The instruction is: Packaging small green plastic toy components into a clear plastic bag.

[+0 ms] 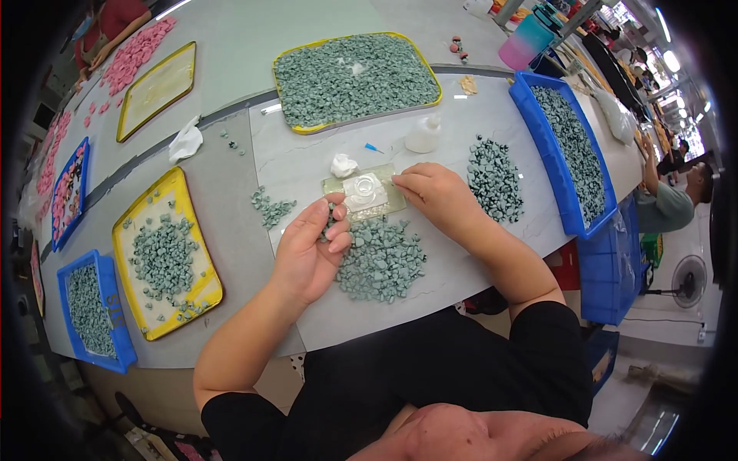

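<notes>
My left hand (307, 250) is curled palm up, with a few small grey-green pieces (330, 223) between its fingers. Just right of it, a translucent rectangular plate (394, 198) lies on the table, bearing a small clear round dish (364, 190). At the plate's right edge, my right hand (437, 196) has thumb and fingertips pinched together; whatever they hold is too small to make out. A heap of similar green pieces (380, 265) lies in front of the plate. Behind it are a crumpled white tissue (343, 164), a blue dispensing tip (373, 147) and a white squeeze bottle (423, 134).
Another green pile (494, 180) lies to the right, beside a blue bin (530, 146). A yellow-rimmed tray (357, 77) full of green pieces stands behind; another yellow tray (207, 288) and a blue bin (115, 307) are left. A person (115, 27) works at far left.
</notes>
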A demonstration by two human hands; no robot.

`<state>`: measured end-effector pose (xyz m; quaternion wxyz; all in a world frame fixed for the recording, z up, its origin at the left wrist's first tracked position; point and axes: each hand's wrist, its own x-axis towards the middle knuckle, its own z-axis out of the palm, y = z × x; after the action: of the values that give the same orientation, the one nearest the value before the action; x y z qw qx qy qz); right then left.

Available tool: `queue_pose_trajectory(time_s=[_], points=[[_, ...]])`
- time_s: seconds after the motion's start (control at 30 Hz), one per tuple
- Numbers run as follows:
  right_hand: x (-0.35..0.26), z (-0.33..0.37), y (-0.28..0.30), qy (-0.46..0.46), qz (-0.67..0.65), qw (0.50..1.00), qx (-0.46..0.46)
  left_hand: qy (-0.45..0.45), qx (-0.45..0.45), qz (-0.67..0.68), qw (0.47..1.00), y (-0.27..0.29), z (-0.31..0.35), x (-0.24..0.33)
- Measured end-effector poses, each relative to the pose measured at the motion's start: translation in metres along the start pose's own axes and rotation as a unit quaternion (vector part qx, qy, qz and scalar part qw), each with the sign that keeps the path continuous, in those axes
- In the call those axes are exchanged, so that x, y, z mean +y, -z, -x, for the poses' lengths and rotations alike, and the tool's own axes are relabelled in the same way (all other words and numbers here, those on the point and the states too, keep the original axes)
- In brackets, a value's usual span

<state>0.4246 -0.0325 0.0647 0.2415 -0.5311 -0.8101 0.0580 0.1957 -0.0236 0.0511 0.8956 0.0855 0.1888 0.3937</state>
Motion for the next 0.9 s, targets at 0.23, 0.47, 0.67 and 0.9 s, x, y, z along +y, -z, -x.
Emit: queue_pose_trajectory(time_s=[0.23, 0.47, 0.67, 0.9], points=[[0.008, -0.001, -0.007, 0.028, 0.089, 0.993, -0.069, -0.033, 0.034, -0.042, 0.998, 0.005, -0.009, 0.006], [0.0, -0.011, -0.015, 0.134, 0.013, 0.989, 0.065, 0.017, 0.08, -0.123, 0.989, 0.016, -0.01, 0.0], [-0.007, -0.018, -0.022, 0.186, 0.035, 0.979, 0.071, 0.0, 0.071, -0.159, 0.985, 0.016, -0.009, 0.002], [-0.011, -0.021, -0.029, 0.197, 0.076, 0.975, 0.062, 0.003, 0.084, -0.163, 0.983, 0.017, -0.008, 0.004]])
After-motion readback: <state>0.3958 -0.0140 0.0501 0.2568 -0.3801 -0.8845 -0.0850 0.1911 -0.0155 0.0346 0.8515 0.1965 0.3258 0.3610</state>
